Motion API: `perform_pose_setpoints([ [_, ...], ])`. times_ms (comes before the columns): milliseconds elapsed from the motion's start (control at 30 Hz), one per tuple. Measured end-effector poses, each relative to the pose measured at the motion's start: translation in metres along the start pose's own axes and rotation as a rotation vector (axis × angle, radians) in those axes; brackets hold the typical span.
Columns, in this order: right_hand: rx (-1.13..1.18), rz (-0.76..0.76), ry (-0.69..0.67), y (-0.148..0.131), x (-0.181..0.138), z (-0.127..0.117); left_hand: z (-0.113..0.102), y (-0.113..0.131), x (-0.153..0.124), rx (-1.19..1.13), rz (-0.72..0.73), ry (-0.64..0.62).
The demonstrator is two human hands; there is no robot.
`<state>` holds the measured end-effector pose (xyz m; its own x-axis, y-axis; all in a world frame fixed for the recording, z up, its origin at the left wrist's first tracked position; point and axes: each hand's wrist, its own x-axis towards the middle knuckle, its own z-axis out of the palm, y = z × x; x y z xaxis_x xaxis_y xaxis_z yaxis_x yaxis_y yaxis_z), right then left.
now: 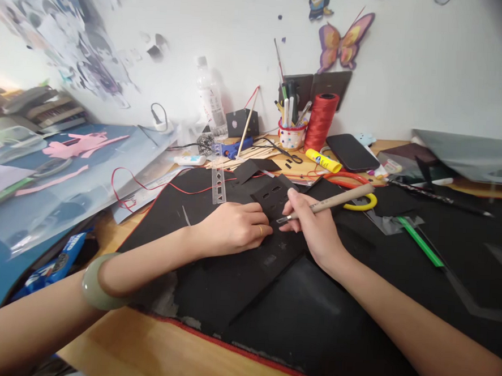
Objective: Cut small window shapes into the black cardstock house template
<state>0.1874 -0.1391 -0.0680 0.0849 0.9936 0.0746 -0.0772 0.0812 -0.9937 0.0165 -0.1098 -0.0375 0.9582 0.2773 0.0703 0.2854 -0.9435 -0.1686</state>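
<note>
My right hand [314,229] is closed in a pen-like grip around a craft knife [330,203] with a pale handle. Its short metal blade points down-left, close to a black paper sheet [257,282]. Over the same sheet, my left hand [235,227] rests with curled fingers, their tips partly hidden, at the sheet's surface. Just beyond both hands is a black piece with small cut-out slots [270,195]. Left of it, a clear stencil ruler [218,187] lies on the black mat [154,233].
Scissors with red and yellow handles [360,203] lie right of my right hand, near a green strip [421,242]. Farther back are a glue stick [323,160], a phone [352,153], a pen cup [291,136], a red thread spool [322,121] and a bottle [210,97].
</note>
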Motion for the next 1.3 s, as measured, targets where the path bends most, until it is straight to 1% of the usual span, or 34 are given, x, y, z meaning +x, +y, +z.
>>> perform_pose_setpoints([
  [67,-0.134,-0.037,-0.051,0.000,0.000,0.000,0.001,0.002,-0.001,0.032,-0.001,0.022],
  [133,-0.326,-0.086,-0.090,0.000,0.000,0.000,0.003,0.004,-0.003,0.058,0.006,0.047],
  [200,-0.496,-0.118,-0.094,0.001,0.000,0.000,0.004,0.005,-0.005,0.081,0.016,0.069],
  [267,-0.585,-0.126,-0.080,0.001,0.001,0.001,0.005,0.006,-0.006,0.098,0.029,0.084],
  [367,-0.627,-0.126,-0.075,0.002,0.002,0.002,0.007,0.007,-0.008,0.096,0.052,0.097],
  [533,-0.617,-0.136,-0.074,0.002,0.001,0.003,0.007,0.008,-0.010,0.083,0.057,0.100],
  [667,-0.599,-0.131,-0.072,0.000,0.000,0.003,0.002,0.010,-0.020,0.055,0.072,0.099],
  [733,-0.591,-0.122,-0.073,0.000,0.000,0.003,-0.004,0.010,-0.029,0.040,0.081,0.144],
  [800,-0.557,-0.103,-0.070,0.001,0.000,0.002,-0.012,0.007,-0.040,0.018,0.071,0.217],
  [833,-0.518,-0.091,-0.071,0.001,0.001,0.001,-0.016,0.004,-0.045,0.008,0.031,0.257],
  [867,-0.461,-0.076,-0.073,0.002,0.001,0.001,-0.019,-0.001,-0.050,0.006,-0.043,0.291],
  [900,-0.387,-0.054,-0.071,0.003,0.001,0.001,-0.022,-0.008,-0.054,0.012,-0.160,0.316],
  [967,-0.190,0.000,-0.062,0.002,0.001,0.000,-0.023,-0.024,-0.057,0.035,-0.493,0.323],
  [1000,-0.080,0.030,-0.050,0.001,0.001,0.000,-0.021,-0.031,-0.057,0.035,-0.653,0.288],
  [1033,0.025,0.060,-0.031,-0.001,0.001,-0.001,-0.019,-0.038,-0.056,0.016,-0.771,0.237],
  [1100,0.192,0.104,0.027,-0.007,0.002,-0.005,-0.014,-0.045,-0.052,-0.024,-0.848,0.176],
  [1167,0.285,0.115,0.115,-0.015,0.005,-0.012,-0.009,-0.045,-0.046,-0.057,-0.848,0.150],
  [1233,0.321,0.071,0.216,-0.024,0.010,-0.023,-0.006,-0.042,-0.042,-0.086,-0.849,0.137],
  [1300,0.315,-0.013,0.310,-0.030,0.018,-0.036,-0.006,-0.038,-0.039,-0.119,-0.861,0.142],
])
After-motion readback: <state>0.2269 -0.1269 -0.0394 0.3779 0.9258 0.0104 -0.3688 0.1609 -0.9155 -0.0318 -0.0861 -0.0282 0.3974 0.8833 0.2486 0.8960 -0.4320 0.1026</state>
